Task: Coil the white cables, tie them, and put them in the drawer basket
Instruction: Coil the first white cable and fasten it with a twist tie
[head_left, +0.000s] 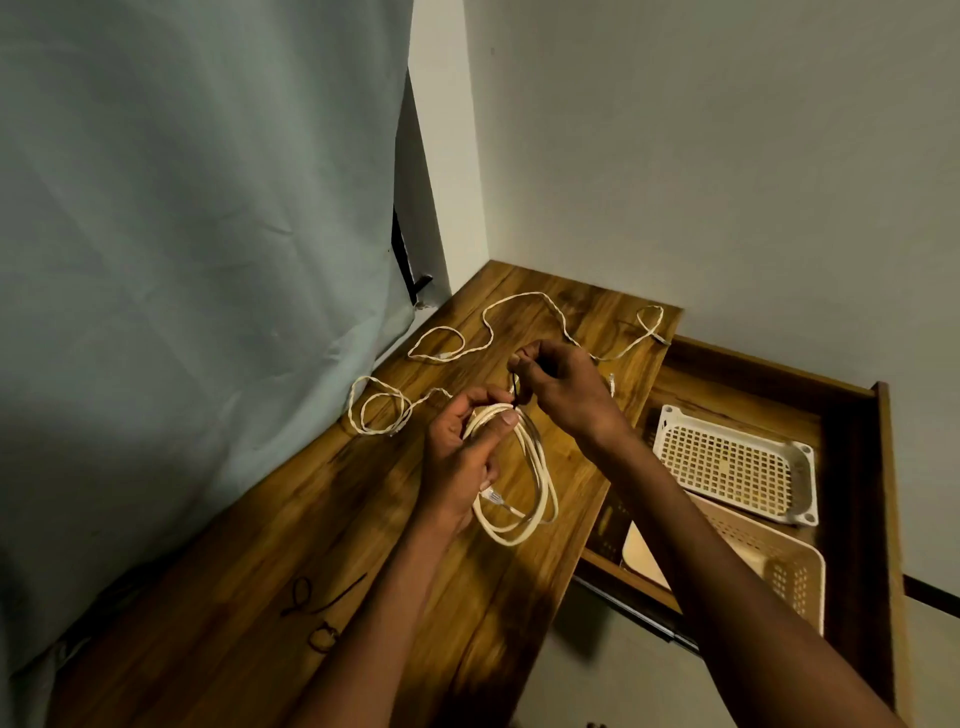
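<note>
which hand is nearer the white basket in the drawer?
Right. The right hand pinches a black tie over the tabletop, nearer the white basket; the left hand holds the coiled cable farther off.

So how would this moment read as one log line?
step: tying | left hand: holds coiled cable | right hand: pinches black tie | basket: no cable seen

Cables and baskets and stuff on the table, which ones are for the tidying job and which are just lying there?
For the job:
- coiled cable, gripped by the left hand
- black tie, pinched by the right hand
- loose cables
- drawer basket
- spare ties

Just lying about:
- white tray
- curtain
</note>
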